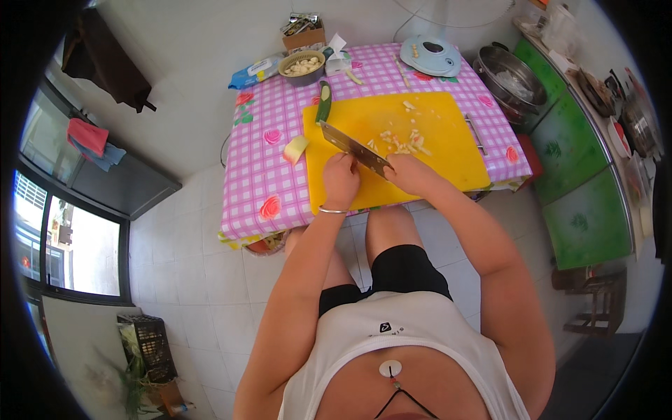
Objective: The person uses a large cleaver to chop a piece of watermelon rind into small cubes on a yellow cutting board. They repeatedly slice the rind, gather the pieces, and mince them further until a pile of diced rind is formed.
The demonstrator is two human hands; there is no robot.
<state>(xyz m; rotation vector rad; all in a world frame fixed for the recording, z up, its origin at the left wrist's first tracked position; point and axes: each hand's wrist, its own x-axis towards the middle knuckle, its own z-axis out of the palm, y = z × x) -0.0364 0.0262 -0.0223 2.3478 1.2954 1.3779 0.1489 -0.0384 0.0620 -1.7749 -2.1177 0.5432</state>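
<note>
My right hand (409, 173) is wrapped round the handle of a wide-bladed cleaver (355, 150). The blade slants up and left across a yellow cutting board (441, 171). Close to the near side of the blade, my left hand (341, 179) has its fingers curled in; what they hold, if anything, is hidden. Chopped pale pieces (406, 145) lie scattered on the board beyond the cleaver. A dark green zucchini (323, 103), with a pale patch on its skin, rests at the board's far left corner. Against the left edge is a pale cut vegetable chunk (296, 149).
The table wears a pink checked cloth (245, 178). At its back stand a bowl of pale pieces (302, 67), a blue wipes pack (255, 71), a tissue box (339, 63) and a round light-blue appliance (430, 56). A peeler-like tool (475, 134) lies right; a large pot (509, 77) stands beyond.
</note>
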